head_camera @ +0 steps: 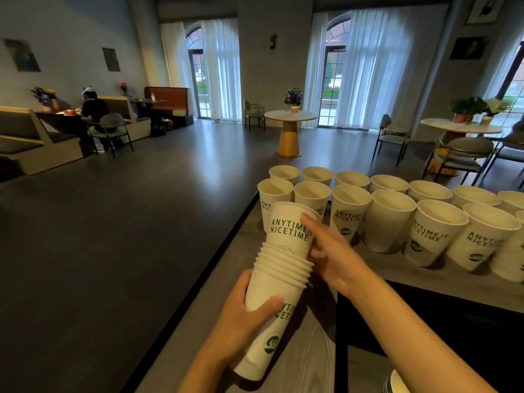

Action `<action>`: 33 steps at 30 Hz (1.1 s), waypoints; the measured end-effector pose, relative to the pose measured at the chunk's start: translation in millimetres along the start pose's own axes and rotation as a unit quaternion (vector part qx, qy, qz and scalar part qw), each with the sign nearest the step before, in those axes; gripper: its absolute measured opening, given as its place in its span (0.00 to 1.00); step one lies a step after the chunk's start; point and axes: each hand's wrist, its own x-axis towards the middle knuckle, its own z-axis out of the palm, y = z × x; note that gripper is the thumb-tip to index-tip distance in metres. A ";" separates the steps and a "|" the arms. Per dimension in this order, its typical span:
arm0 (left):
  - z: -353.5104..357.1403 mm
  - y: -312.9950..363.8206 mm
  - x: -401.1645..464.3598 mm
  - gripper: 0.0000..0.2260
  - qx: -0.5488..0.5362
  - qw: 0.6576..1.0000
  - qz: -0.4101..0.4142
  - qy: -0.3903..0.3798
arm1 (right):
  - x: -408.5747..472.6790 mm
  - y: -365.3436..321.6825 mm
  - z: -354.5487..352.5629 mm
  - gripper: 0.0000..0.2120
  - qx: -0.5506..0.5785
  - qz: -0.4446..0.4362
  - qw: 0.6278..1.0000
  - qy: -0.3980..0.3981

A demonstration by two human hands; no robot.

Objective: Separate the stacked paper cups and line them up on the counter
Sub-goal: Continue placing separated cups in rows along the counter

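Pulling the top white paper cup with green lettering [289, 228] out of the nested stack of white paper cups [272, 296], I hold the stack low in my left hand [241, 321], fingers [268, 303] curled round its lower half, tilted above the near left end of the grey counter [320, 350]. My right hand [329, 251] pinches the top cup, one finger on its rim and the rest against its side.

Risk, as I judge it: the cups sit tight, so a hard tug could drag a second cup along, or crush the thin rim under my pinch. A sudden release could swing my right hand into the near row of standing white paper cups [388, 219] just beyond it and topple several. The counter's left edge is close, so a dropped cup could go to the floor.

Counting: about fifteen cups stand in view, seven in the far row and roughly eight in the near row, with the right end cut off. The stack shows about seven rims below the top cup, so around eight cups remain.
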 end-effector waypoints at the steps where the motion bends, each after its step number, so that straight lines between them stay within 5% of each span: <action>1: 0.8 -1.6 -0.1 0.32 0.003 1.000 0.006 0.015 | -0.5 6.0 3.9 0.23 -0.022 0.010 1.000 0.006; 8: 4.8 -8.2 6.6 0.31 0.024 0.998 0.024 0.061 | -1.4 15.4 24.4 0.31 -0.151 -0.050 0.987 0.037; 11: -0.8 -9.6 8.7 0.29 0.005 0.997 0.011 0.075 | 8.6 8.1 26.2 0.40 -0.082 -0.101 0.988 0.083; 14: -10.7 -14.2 11.1 0.26 -0.058 0.994 -0.012 0.094 | 28.6 4.8 24.8 0.41 -0.010 -0.177 0.973 0.147; 18: -28.9 -26.7 11.7 0.32 -0.184 0.977 -0.049 0.101 | 54.7 31.2 24.9 0.41 -0.093 -0.215 0.960 0.153; 24: -40.6 -42.9 13.5 0.46 -0.282 0.952 -0.081 0.090 | 82.3 68.7 27.1 0.45 -0.212 -0.202 0.951 0.094; 33: -44.4 -52.9 15.4 0.49 -0.312 0.944 -0.083 0.076 | 94.4 99.7 16.2 0.38 -0.248 -0.141 0.954 0.090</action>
